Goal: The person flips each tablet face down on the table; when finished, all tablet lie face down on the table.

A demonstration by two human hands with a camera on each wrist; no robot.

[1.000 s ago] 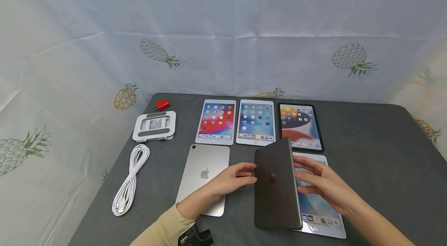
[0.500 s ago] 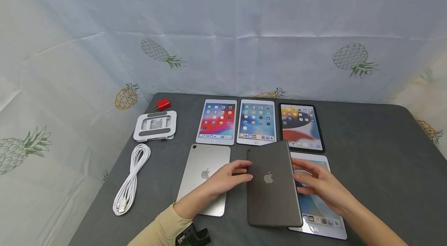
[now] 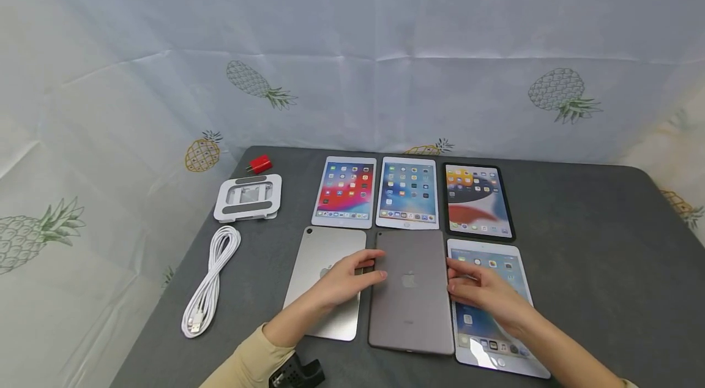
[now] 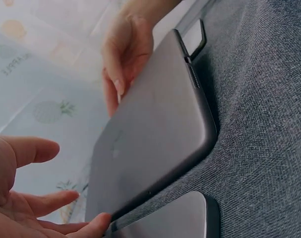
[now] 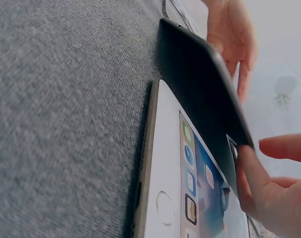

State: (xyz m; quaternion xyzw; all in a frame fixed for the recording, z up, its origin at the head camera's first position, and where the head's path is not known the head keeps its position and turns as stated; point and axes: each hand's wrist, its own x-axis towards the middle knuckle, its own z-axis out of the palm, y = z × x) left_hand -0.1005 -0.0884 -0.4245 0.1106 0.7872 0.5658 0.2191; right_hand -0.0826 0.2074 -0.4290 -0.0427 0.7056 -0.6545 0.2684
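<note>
A dark grey tablet (image 3: 410,314) lies back up between my hands, its right edge raised off the table in the right wrist view. My left hand (image 3: 343,283) is over the silver tablet (image 3: 300,281), with fingertips at the grey tablet's left edge and the thumb apart. At the raised right edge, fingers of my right hand (image 3: 492,296) touch the grey tablet from beneath; the right thumb stands apart from it. Under the right hand is a white tablet (image 5: 165,163) with its screen lit, partly covered by that hand.
Behind stand in a row two white tablets (image 3: 344,192) and a black one (image 3: 478,201), all lying screen up. At the left are a red plug adapter (image 3: 261,163), a white folding stand (image 3: 248,198) and a coiled white cable (image 3: 211,284). A patterned cloth (image 3: 440,27) hangs behind the table (image 3: 595,241).
The grey tablet has tipped down from a steep tilt to nearly flat and shifted left, off the white tablet. Both hands have moved a little left with it.
</note>
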